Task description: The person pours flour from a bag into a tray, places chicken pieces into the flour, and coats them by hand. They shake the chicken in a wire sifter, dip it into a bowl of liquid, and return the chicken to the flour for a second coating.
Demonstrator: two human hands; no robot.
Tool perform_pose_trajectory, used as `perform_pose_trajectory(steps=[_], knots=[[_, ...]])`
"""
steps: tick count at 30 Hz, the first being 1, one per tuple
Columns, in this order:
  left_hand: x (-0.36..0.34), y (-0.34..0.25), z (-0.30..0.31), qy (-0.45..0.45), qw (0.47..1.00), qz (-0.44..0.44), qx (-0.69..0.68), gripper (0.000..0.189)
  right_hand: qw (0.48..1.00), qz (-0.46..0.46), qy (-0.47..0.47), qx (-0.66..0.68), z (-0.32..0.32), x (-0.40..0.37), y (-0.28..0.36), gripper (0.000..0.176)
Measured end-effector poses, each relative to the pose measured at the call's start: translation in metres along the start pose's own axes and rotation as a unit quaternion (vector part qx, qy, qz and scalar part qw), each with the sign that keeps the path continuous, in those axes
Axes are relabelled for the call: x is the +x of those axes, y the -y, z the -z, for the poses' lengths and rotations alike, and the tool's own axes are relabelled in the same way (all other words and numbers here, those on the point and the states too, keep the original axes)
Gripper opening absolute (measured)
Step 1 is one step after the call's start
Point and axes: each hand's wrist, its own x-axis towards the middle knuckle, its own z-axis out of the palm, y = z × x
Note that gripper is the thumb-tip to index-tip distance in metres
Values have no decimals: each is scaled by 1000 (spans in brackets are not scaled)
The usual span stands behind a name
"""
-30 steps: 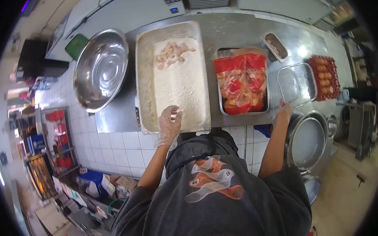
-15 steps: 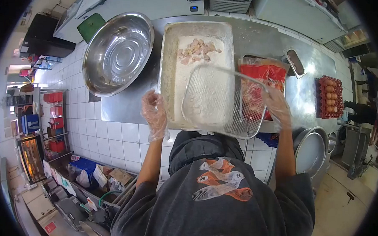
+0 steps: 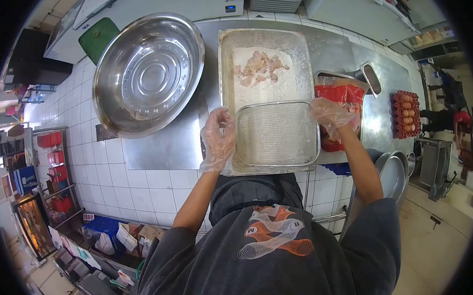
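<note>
A wire mesh basket [image 3: 278, 132] lies level over the near half of a deep metal tray [image 3: 224, 69] of white flour. My right hand [image 3: 330, 114], in a clear plastic glove, grips the basket's right rim near its far corner. My left hand [image 3: 219, 140], gloved as well, is loosely curled beside the basket's left edge, overlapping the tray's rim, with nothing showing in its fingers. Pieces of raw meat [image 3: 262, 67], pale pink and seemingly chicken, are heaped on the flour [image 3: 250, 97] at the tray's far end.
Left of the tray, a large steel basin [image 3: 154, 80] rests on the steel table [image 3: 165, 156]. A red plastic bag [image 3: 345, 95] sits in a container at the right, near a narrow metal pan [image 3: 370, 78] and egg trays [image 3: 405, 114]. A pot [image 3: 393, 175] stands at the lower right.
The basket has gone from tilted over the tray's right edge to level over its near half. My right hand moved left with it; my left hand came in to the tray's left rim.
</note>
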Motion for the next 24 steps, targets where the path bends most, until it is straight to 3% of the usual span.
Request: perform_pose_trajectory(steps=[2, 4, 6, 8, 11, 14, 16, 19, 22, 24], knots=[[11, -11, -10, 30, 998, 17, 50, 28, 996, -5, 85, -33, 11, 13, 17, 30], [30, -2, -30, 90, 990, -50, 96, 31, 990, -22, 123, -72, -6, 19, 21, 32], [43, 21, -55, 127, 976, -65, 162, 38, 994, -76, 74, 8, -6, 13, 29, 30], [61, 49, -82, 138, 958, -44, 249, 50, 990, -91, 95, -60, 37, 31, 64, 32], [82, 56, -111, 117, 914, 115, 372, 67, 982, -171, -20, 79, 63, 75, 91, 46], [99, 123, -143, 150, 882, 148, 421, 90, 939, -251, -106, 208, -40, 142, 61, 61], [116, 83, -142, 225, 870, 201, 389, 95, 915, -304, -136, 227, -100, 173, 44, 66], [128, 88, -140, 273, 885, 220, 306, 95, 890, -343, 46, 296, -82, 188, 36, 72], [135, 139, -153, 261, 906, 214, 257, 92, 770, -371, -45, 517, -138, 195, 39, 72], [140, 137, -155, 246, 911, 250, 217, 93, 753, -356, -55, 550, -157, 201, 28, 71]])
